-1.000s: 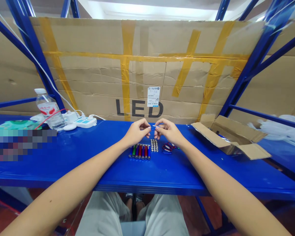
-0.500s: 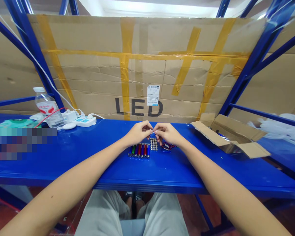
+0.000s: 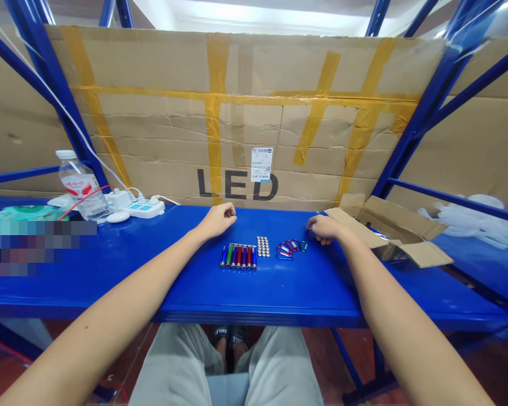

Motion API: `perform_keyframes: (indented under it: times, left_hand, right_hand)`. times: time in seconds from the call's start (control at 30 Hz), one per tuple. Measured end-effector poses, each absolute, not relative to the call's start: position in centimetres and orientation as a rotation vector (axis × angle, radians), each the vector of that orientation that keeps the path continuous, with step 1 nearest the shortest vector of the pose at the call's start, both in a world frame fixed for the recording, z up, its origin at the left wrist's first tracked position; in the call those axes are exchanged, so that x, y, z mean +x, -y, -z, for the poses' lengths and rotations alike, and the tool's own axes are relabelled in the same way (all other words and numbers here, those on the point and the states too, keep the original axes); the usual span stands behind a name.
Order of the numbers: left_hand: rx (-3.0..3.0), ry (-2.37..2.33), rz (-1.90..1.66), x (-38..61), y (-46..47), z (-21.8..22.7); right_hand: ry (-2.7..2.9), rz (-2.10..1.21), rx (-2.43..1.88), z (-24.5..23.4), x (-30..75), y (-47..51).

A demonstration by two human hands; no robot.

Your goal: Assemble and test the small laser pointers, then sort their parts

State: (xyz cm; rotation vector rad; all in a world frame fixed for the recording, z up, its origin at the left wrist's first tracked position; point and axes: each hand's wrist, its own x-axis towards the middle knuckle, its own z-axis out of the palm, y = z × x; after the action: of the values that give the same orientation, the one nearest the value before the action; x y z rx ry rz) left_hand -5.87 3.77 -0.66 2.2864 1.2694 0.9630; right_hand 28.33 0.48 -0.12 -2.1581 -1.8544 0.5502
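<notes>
On the blue shelf [image 3: 161, 276] lies a row of several small coloured flashlights [image 3: 238, 256], a block of button batteries [image 3: 262, 246] behind them, and a heap of coloured carabiner clips [image 3: 290, 248] to the right. My left hand [image 3: 220, 217] rests curled on the shelf, left of and behind the flashlights, fingers closed. My right hand [image 3: 323, 228] lies right of the clips, fingers curled down on the shelf next to the open cardboard box [image 3: 392, 228]. Whatever either hand may hold is hidden.
A water bottle [image 3: 78, 186], a white power strip [image 3: 139, 207] with cables and a green packet [image 3: 23, 214] stand at the left. A large cardboard sheet marked LED [image 3: 237, 124] walls the back. Blue rack posts [image 3: 419, 124] rise on both sides.
My hands were pinched together over the batteries, holding a small thin part. They have since parted: the left moved back and left, the right moved right toward the box.
</notes>
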Motion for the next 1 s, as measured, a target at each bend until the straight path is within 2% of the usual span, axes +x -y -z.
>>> perform_keyframes:
  times: [0.2, 0.37, 0.63, 1.0]
  left_hand:
    - [2.195, -1.366, -0.802, -5.9, -4.6, 1.2]
    - [2.115, -1.515, -0.657, -5.9, -4.2, 1.0]
    - [2.234, -1.604, -0.427, -6.1, -3.8, 0.5]
    - [2.201, -1.593, -0.382, -5.8, -3.2, -0.1]
  right_hand:
    - [1.945, -0.583, -2.382, -0.7, 27.9, 0.6]
    - [2.057, -0.405, -2.240, -0.9, 28.7, 0.2]
    - [2.173, -0.807, -2.032, -0.7, 29.7, 0.0]
    - [2.208, -0.881, -2.201, -1.2, 28.8, 1.0]
